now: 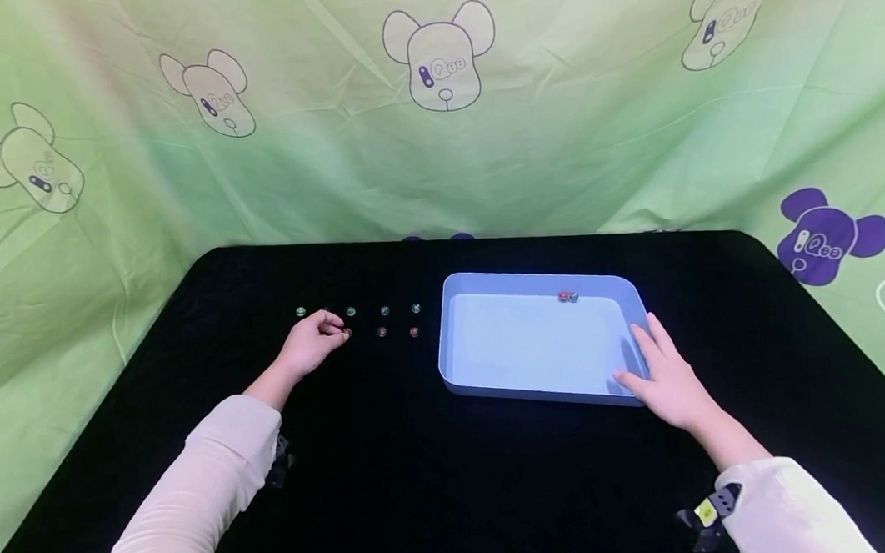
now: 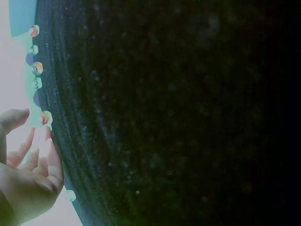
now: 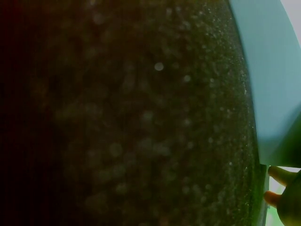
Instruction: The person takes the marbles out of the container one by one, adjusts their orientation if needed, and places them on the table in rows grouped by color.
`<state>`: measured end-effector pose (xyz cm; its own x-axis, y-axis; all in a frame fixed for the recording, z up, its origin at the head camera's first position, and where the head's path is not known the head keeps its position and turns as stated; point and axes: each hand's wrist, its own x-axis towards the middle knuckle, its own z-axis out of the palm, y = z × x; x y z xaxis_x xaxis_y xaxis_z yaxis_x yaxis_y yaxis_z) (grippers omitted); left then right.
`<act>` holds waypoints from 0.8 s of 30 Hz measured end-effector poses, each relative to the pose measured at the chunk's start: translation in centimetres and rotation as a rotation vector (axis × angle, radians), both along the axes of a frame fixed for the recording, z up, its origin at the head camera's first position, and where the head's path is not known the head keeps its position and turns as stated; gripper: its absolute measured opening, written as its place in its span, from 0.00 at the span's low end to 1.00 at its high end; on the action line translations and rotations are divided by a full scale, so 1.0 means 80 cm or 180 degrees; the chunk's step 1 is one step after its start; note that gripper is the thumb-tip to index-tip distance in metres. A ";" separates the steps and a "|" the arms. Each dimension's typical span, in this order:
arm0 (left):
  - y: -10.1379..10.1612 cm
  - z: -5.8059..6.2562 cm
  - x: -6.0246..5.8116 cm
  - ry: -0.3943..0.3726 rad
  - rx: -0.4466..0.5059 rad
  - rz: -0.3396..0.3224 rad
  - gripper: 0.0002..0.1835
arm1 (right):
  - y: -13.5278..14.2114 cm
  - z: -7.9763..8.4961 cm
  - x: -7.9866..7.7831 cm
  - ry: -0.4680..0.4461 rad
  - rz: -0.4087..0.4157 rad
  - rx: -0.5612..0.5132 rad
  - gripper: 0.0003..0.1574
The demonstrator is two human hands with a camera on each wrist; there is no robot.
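Note:
Small round glass pieces, clear with green or red colouring inside, lie in two rows on the black table, among them a green one (image 1: 350, 311) and a red one (image 1: 382, 332). My left hand (image 1: 314, 342) is over the left end of the rows, its fingertips at a red glass piece (image 2: 45, 117). In the left wrist view the thumb stands apart from the other fingers, with nothing pinched. A shallow blue tray (image 1: 539, 395) lies to the right, two glass pieces (image 1: 567, 297) touching inside its far right part. My right hand (image 1: 669, 381), fingers spread, rests at the tray's right wall.
The black cloth-covered table (image 1: 423, 486) spreads around the tray and rows. A green curtain (image 1: 316, 166) with printed bear heads hangs behind and at both sides. A camera (image 1: 710, 513) is strapped below my right sleeve.

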<state>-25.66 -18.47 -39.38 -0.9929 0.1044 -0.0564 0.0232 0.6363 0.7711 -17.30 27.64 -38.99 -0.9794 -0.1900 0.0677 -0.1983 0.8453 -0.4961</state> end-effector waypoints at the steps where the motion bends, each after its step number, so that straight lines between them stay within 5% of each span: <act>1: 0.000 0.000 0.000 -0.0006 0.0003 0.0001 0.12 | 0.000 0.000 0.000 -0.0002 0.0000 -0.0001 0.44; 24: 0.040 0.020 0.005 0.0065 0.0662 -0.0290 0.14 | 0.001 -0.001 -0.002 -0.0022 0.0001 0.0007 0.44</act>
